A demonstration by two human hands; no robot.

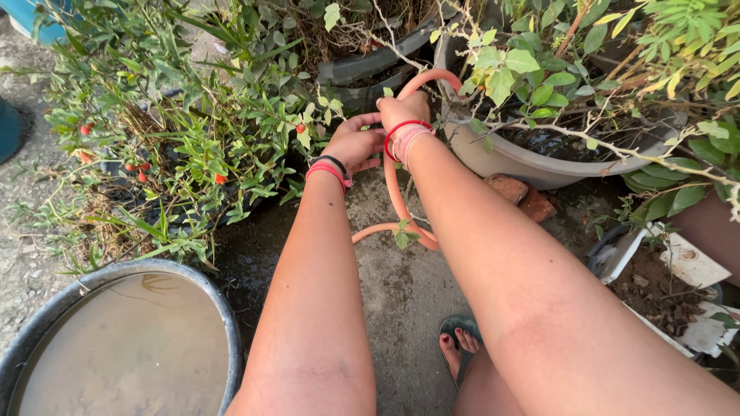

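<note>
Soft even daylight, faint shadows, sharp focus, slight wide-angle stretch at edges

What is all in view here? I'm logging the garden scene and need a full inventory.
hose: one, orange, looped up to the grey pot
grey pot: one, right of centre, holding a shrub
water tub: one, dark rim, murky water, lower left
red-berried plant: one, green, left
bricks: two, reddish, under the grey pot
sandal: one, dark, on the foot, bottom
left hand: open, beside the hose
right hand: gripping the hose
</note>
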